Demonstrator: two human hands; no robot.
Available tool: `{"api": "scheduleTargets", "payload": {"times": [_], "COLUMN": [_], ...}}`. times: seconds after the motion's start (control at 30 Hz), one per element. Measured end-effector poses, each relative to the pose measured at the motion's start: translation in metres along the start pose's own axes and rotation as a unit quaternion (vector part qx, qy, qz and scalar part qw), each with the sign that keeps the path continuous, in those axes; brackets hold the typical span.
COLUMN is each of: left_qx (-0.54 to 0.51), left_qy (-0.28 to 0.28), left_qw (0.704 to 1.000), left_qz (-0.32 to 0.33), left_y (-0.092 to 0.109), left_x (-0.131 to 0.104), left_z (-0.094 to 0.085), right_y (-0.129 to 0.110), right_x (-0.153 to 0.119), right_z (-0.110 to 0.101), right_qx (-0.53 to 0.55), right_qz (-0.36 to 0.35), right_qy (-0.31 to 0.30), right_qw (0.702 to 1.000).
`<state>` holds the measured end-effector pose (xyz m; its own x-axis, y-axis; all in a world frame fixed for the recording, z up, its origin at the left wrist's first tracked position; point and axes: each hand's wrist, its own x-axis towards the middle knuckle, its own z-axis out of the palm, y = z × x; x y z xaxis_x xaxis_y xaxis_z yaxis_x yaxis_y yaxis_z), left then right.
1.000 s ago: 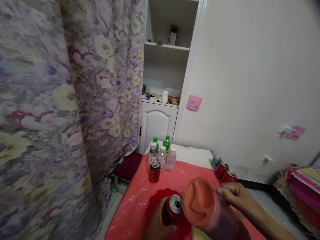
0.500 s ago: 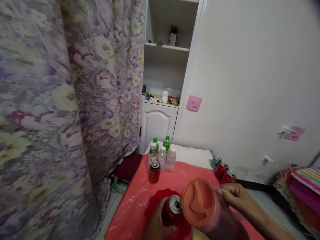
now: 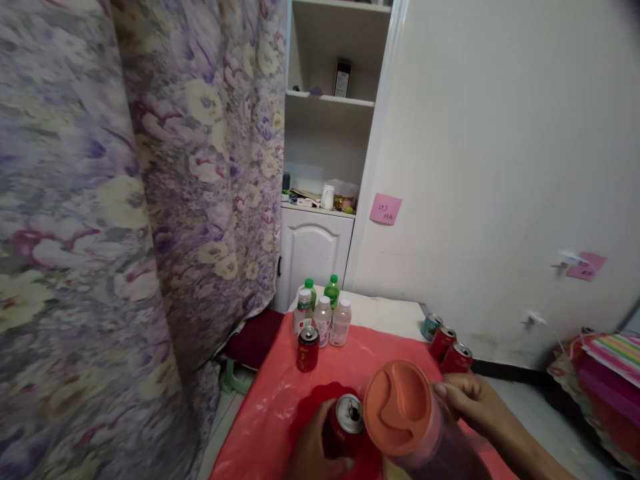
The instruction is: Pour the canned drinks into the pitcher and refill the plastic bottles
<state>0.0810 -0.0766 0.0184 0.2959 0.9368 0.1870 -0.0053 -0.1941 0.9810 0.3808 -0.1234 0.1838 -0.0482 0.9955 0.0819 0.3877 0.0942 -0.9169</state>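
- At the bottom centre of the frame, my left grip [image 3: 316, 441] is clamped around a dark red can [image 3: 349, 417], its silver top facing up!
- Just right of it, the big pitcher [image 3: 425, 440] tips over, orange lid [image 3: 399, 408] towards me; whether it touches the can, I cannot tell.
- Lower right now, and my right grip [image 3: 466, 395] is curled tight at the pitcher's side, the part it clutches hidden behind my fingers.
- Below all this spreads the surface [image 3: 270, 413], covered in glossy red.
- Up the lower centre, another can [image 3: 308, 355] stands upright in front of three white-capped bottles [image 3: 341, 327], with two green-capped bottles [image 3: 331, 291] behind them!
- Over on the right of centre, a teal can [image 3: 431, 326] and two red cans [image 3: 443, 343] line up, just beyond my right grip.
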Motion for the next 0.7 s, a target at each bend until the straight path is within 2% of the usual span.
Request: {"api": "scheduleTargets", "payload": {"times": [0.13,0.47,0.7], "left_qx": [-0.008,-0.022,-0.042], "left_qy": [0.014,0.014,0.007], "left_qw": [1.0,1.0,0.999], "left_qz": [-0.02,-0.012,-0.009], "left_y": [0.007,0.02,0.02], "left_x": [0.0,0.002,0.004], "left_z": [0.002,0.002,0.001], "right_y": [0.0,0.0,0.001], "right_x": [-0.001,-0.001,-0.006], "right_z": [0.0,0.01,0.014], "right_qx": [0.01,0.053,0.079], "right_qz": [-0.003,-0.004,-0.004], "right_qy": [0.015,0.047,0.056], "right_qw": [1.0,0.997,0.995]}}
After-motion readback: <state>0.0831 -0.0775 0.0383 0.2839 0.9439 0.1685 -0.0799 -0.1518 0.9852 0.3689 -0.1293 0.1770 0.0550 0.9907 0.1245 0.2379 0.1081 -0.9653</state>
